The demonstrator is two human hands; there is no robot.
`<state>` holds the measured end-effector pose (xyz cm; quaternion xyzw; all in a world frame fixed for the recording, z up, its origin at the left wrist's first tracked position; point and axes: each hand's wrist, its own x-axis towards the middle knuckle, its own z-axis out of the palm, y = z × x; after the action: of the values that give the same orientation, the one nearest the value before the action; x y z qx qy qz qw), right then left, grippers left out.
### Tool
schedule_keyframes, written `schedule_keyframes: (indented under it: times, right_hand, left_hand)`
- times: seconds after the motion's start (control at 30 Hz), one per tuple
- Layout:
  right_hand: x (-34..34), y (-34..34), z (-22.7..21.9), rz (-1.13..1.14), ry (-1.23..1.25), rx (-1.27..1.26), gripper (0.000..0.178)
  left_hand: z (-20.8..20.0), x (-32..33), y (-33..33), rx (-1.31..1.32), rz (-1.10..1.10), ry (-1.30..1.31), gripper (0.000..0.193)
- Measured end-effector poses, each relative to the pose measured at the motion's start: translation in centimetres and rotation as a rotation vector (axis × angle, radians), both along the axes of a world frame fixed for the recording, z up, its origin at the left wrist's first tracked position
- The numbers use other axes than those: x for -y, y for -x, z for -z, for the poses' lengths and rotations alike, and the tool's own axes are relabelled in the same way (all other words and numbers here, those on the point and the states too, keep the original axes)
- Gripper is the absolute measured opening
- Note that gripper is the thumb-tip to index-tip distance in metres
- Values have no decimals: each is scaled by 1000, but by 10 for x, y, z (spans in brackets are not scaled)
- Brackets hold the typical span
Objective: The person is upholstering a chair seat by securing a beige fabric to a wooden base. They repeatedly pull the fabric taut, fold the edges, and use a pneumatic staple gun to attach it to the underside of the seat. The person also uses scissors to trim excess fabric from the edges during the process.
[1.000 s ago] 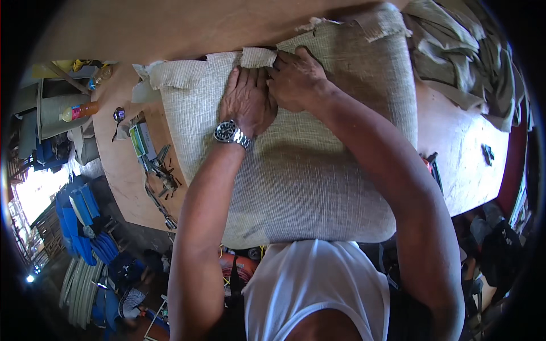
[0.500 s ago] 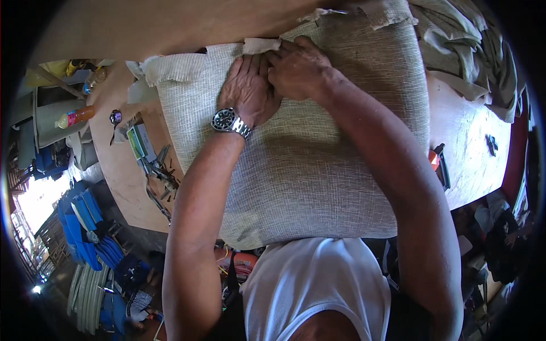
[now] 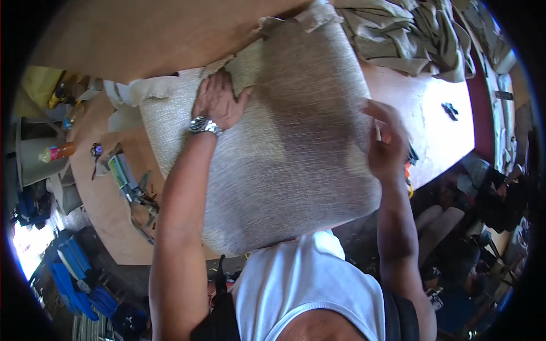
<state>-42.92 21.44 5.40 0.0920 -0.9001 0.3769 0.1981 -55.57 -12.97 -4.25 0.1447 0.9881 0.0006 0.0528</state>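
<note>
Left fingers [image 3: 219, 86], flat, are bracing beige fabric [image 3: 313, 131] alone now; right fingers [image 3: 384, 112], apart, are shifting to its right edge.

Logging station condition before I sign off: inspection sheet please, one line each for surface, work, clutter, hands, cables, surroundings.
Surface: table has a light wooden top, with glare at the right.
Work: beige fabric spread in the middle, frayed along its upper edge.
Clutter: bottle, green box and loose tools at left; crumpled cloth at upper right.
Hands: left hand flat on the fabric; right hand raised at its right edge, blurred, contact unclear.
Cables: nothing clearly seen.
Surroundings: blue pieces at lower left; lower right too dark to sort out.
</note>
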Motion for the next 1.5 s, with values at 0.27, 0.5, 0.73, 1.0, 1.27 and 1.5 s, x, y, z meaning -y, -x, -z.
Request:
schedule_keyframes:
  times: [0.27, 0.5, 0.73, 1.0, 1.27, 1.5]
  right_hand:
    - [-153, -131, 89, 524, -724, 1089, 74]
    - [-177, -120, 136, 474, -728, 710, 64]
    - [-195, -82, 44, 452, -693, 884, 38]
    - [-43, 49, -222, -170, -853, 771, 40]
    - [171, 188, -168, -511, -1039, 919, 52]
    - [236, 232, -86, -465, -986, 972, 65]
  left_hand:
    - [-10, -17, 4, 12, 20, 63, 87]
    - [-13, -10, -5, -38, -68, -51, 85]
    - [-6, -9, -10, -50, -124, -116, 90]
    - [2, -10, -12, -13, -163, -95, 96]
    - [12, -12, -13, -33, -209, -213, 96]
    - [16, -17, -10, -17, -248, -250, 98]
